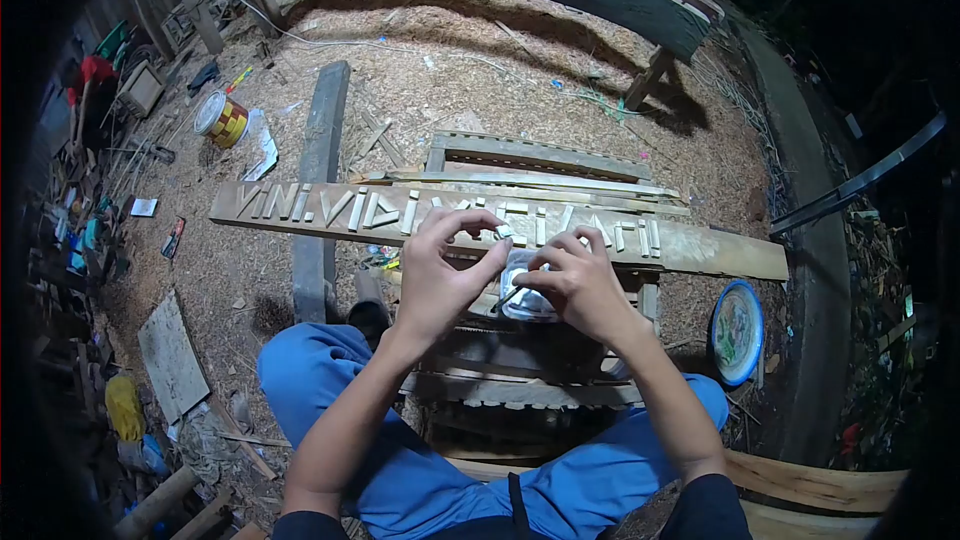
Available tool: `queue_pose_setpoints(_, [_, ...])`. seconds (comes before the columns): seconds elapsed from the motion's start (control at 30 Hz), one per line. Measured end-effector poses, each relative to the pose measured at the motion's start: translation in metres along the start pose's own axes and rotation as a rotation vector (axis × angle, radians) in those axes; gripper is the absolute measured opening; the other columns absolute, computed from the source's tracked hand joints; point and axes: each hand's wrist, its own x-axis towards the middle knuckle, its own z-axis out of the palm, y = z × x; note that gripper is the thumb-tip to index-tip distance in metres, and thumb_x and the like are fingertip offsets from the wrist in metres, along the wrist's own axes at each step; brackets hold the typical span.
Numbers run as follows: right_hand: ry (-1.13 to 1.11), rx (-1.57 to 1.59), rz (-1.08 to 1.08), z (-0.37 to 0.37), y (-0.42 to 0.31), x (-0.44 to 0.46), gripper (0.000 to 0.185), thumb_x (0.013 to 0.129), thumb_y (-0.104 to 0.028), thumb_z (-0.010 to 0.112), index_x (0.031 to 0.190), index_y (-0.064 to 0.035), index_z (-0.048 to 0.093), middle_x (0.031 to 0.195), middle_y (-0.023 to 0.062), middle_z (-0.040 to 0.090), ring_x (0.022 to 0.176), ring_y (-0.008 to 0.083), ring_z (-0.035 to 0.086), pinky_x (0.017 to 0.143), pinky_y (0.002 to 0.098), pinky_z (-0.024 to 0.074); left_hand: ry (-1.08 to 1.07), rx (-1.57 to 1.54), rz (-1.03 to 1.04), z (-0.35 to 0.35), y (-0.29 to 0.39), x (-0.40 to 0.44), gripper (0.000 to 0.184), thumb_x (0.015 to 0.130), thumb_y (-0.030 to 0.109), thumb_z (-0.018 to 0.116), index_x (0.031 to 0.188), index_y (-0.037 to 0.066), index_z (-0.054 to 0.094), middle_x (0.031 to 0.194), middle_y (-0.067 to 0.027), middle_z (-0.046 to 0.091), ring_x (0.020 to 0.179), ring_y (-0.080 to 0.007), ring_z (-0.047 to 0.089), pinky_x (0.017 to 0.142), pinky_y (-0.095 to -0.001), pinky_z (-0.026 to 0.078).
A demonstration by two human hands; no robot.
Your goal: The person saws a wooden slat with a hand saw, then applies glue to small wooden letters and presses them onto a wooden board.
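My left hand (443, 270) pinches a small pale piece (503, 232) between thumb and index finger, above the near edge of a long wooden board (735, 252). In my right hand (575, 285) is a thin dark stick (508, 297), slanting down to the left over a clear plastic tub (530, 310) with whitish contents. Whether the stick has a brush tip, I cannot tell. Raised pale wooden letters (358, 210) run in a row along the board. My hands cover some of the middle ones.
The board rests across a dark beam (315, 270) and a slatted wooden frame (540, 157). A blue-rimmed basin (738, 333) stands at right, a paint bucket (222, 120) at upper left. Wood shavings (430, 80) cover the ground. A person in red (92, 70) is at far left.
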Motion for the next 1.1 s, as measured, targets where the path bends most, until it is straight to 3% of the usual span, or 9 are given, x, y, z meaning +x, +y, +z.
queue_pose_setpoints(0.03, [0.004,0.035,0.027,-0.002,0.0,0.0,0.039,0.075,-0.009,0.081,0.11,-0.0265,0.078,0.106,-0.0026,0.07,0.11,0.0197,0.062,0.107,0.0466,0.0386,0.0,0.005,0.001,-0.001,0.0,0.0,0.026,0.083,0.013,0.083,0.106,0.004,0.077,0.096,-0.0072,0.07,0.091,-0.0184,0.065,0.084,-0.0327,0.053])
queue_pose_setpoints(0.1, [0.031,0.086,0.044,-0.015,-0.001,0.001,0.033,0.08,-0.013,0.082,0.112,-0.0226,0.079,0.103,0.0,0.07,0.105,0.0214,0.062,0.102,0.0437,0.0401,-0.079,-0.047,-0.059,-0.004,0.0,0.0,0.024,0.089,0.013,0.081,0.111,0.003,0.076,0.11,-0.0044,0.073,0.098,-0.0103,0.065,0.089,-0.0275,0.051])
queue_pose_setpoints(0.2, [0.249,0.312,0.171,-0.026,-0.003,0.002,0.026,0.088,-0.017,0.081,0.113,-0.0129,0.079,0.093,0.0057,0.069,0.094,0.0241,0.061,0.089,0.0396,0.0433,-0.085,-0.252,-0.133,-0.002,0.009,-0.004,0.025,0.089,0.011,0.083,0.112,0.003,0.075,0.11,-0.0049,0.072,0.097,-0.0097,0.066,0.088,-0.0265,0.05])
queue_pose_setpoints(0.33, [0.338,0.61,0.222,-0.033,-0.018,0.001,0.03,0.088,-0.018,0.082,0.117,-0.0112,0.079,0.089,0.0068,0.07,0.088,0.0232,0.062,0.081,0.0367,0.048,-0.135,-0.282,-0.031,0.005,0.01,-0.008,0.027,0.086,0.005,0.085,0.111,0.002,0.075,0.109,-0.0048,0.069,0.1,-0.0099,0.064,0.084,-0.0253,0.048])
queue_pose_setpoints(0.43, [0.338,0.843,0.346,-0.038,-0.026,-0.002,0.032,0.089,-0.019,0.083,0.119,-0.0104,0.078,0.092,0.0059,0.072,0.09,0.0208,0.063,0.084,0.0363,0.0486,-0.18,-0.203,0.076,0.01,0.013,-0.011,0.028,0.086,0.005,0.084,0.111,0.002,0.074,0.107,-0.0044,0.068,0.096,-0.0094,0.061,0.085,-0.025,0.047])
queue_pose_setpoints(0.47, [0.324,0.845,0.34,-0.039,-0.023,-0.004,0.033,0.09,-0.02,0.082,0.122,-0.0104,0.077,0.094,0.0054,0.073,0.092,0.0195,0.063,0.085,0.035,0.0489,-0.171,-0.247,0.015,0.013,0.016,-0.011,0.027,0.086,0.01,0.085,0.11,0.004,0.077,0.101,-0.0059,0.071,0.098,-0.013,0.064,0.091,-0.0287,0.05])
queue_pose_setpoints(0.77, [0.325,1.023,0.35,-0.043,-0.013,-0.019,0.029,0.092,-0.019,0.082,0.119,-0.0091,0.078,0.104,0.0077,0.074,0.101,0.019,0.066,0.092,0.0334,0.0503,-0.238,-0.427,-0.052,0.028,0.019,-0.011,0.026,0.086,0.006,0.085,0.11,0.001,0.076,0.103,-0.0056,0.069,0.097,-0.0123,0.064,0.089,-0.0274,0.05])
queue_pose_setpoints(1.1, [0.321,1.053,0.344,-0.043,-0.007,-0.026,0.027,0.092,-0.017,0.082,0.116,-0.008,0.08,0.102,0.0064,0.073,0.097,0.0152,0.066,0.086,0.0294,0.0518,-0.256,-0.382,-0.013,0.034,0.019,-0.015,0.027,0.087,0.003,0.083,0.113,0.0,0.076,0.105,-0.0068,0.071,0.096,-0.0124,0.064,0.088,-0.0273,0.05])
